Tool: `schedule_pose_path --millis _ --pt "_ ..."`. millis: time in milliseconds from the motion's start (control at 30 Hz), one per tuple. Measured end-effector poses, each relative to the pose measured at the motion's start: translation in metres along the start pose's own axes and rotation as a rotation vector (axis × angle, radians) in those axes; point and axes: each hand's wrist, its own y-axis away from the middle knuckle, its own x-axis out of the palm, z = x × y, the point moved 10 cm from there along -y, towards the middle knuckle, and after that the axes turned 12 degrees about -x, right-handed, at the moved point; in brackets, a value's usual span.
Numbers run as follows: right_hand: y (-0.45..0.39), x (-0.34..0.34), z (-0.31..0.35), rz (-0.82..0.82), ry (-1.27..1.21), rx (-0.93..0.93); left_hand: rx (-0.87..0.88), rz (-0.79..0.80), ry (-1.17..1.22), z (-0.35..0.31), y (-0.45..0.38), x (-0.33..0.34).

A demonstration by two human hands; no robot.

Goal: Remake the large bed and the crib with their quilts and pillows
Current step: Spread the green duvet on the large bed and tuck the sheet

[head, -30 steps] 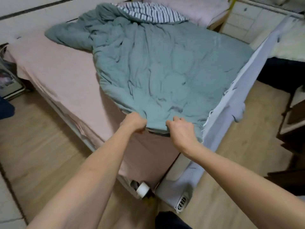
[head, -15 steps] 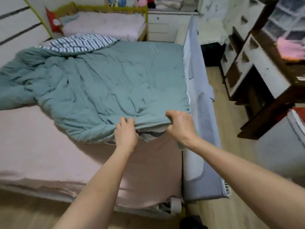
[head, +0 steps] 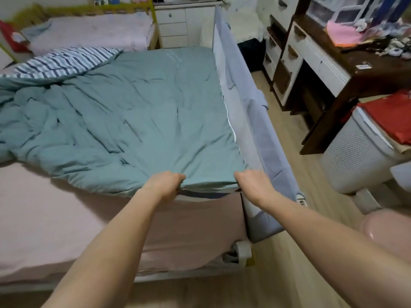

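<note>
Gripping the near edge of the rumpled teal-green padded quilt [head: 124, 121], both hands work at the foot of the large bed with the pale pink sheet [head: 44, 218]. Left hand [head: 163, 185] has fingers curled over the quilt hem, grip pinching the fabric; right hand [head: 255, 185] does the same at the quilt's corner just beside the grey fabric bed rail [head: 255, 121]. Hem is lifted slightly off the sheet between the hands, a dark underside showing. Quilt covers the right part of the bed, flat along the rail, bunched and creased toward the left; the pink sheet lies bare at near left. Blue-and-white striped pillow [head: 64, 61] sits at the head end, partly under the quilt's top edge. Yellow-framed wooden crib with a pale lilac mattress [head: 89, 32] stands beyond the head of the bed, touching it. White drawer cabinet [head: 178, 23] right of the crib. Dark wooden bench [head: 355, 70] with clutter at far right, white perforated basket [head: 355, 152] near it on the wood floor.
</note>
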Motion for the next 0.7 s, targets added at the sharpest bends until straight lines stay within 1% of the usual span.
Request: schedule_pose_path --millis 33,67,133,167,200,233,267,333,367,400,433,467,500,567,600,633,667,700 --pt "-0.004 -0.015 -0.002 -0.065 -0.012 -0.009 -0.023 -0.062 0.031 0.006 0.001 -0.011" --pt "-0.01 -0.04 -0.006 -0.171 0.005 -0.025 -0.06 -0.158 0.088 0.013 -0.002 -0.031" --pt "-0.012 -0.101 -0.004 -0.443 0.103 -0.091 -0.134 -0.38 0.216 0.035 -0.002 -0.08" --pt "-0.008 -0.12 0.001 -0.547 0.161 -0.148 -0.156 -0.464 0.277 0.044 -0.001 -0.096" --pt "-0.003 -0.125 0.009 -0.563 0.211 -0.2 -0.172 -0.491 0.319 0.047 0.0 -0.1" --pt "0.001 -0.109 0.016 -0.452 0.227 -0.242 -0.168 -0.437 0.314 0.044 0.002 -0.09" --pt "0.006 -0.083 0.023 -0.292 0.219 -0.267 -0.14 -0.299 0.251 0.03 0.005 -0.065" --pt "0.026 -0.009 0.026 0.107 0.19 -0.24 -0.087 0.021 0.091 -0.004 0.016 0.008" --pt "0.04 0.014 0.026 0.209 0.156 -0.216 -0.068 0.138 0.037 -0.016 0.025 0.037" --pt "0.044 0.022 0.023 0.24 0.144 -0.187 -0.061 0.187 0.007 -0.02 0.03 0.047" --pt "0.041 0.012 0.021 0.194 0.144 -0.159 -0.061 0.158 0.019 -0.018 0.027 0.041" --pt "0.032 -0.009 0.019 0.081 0.149 -0.138 -0.087 0.092 0.04 -0.01 0.023 0.023" --pt "0.025 -0.04 0.015 -0.063 0.153 -0.117 -0.128 -0.011 0.081 0.002 0.019 -0.003" --pt "0.018 -0.103 0.007 -0.317 0.185 -0.049 -0.228 -0.327 0.189 0.035 0.025 -0.069" --pt "0.019 -0.123 0.005 -0.432 0.204 -0.016 -0.253 -0.45 0.248 0.047 0.031 -0.086" --pt "0.027 -0.131 0.005 -0.492 0.206 0.007 -0.267 -0.486 0.278 0.052 0.038 -0.09" --pt "0.035 -0.125 0.011 -0.5 0.201 -0.006 -0.269 -0.419 0.259 0.047 0.043 -0.074" --pt "0.039 -0.098 0.019 -0.373 0.173 -0.055 -0.255 -0.276 0.202 0.032 0.045 -0.043"
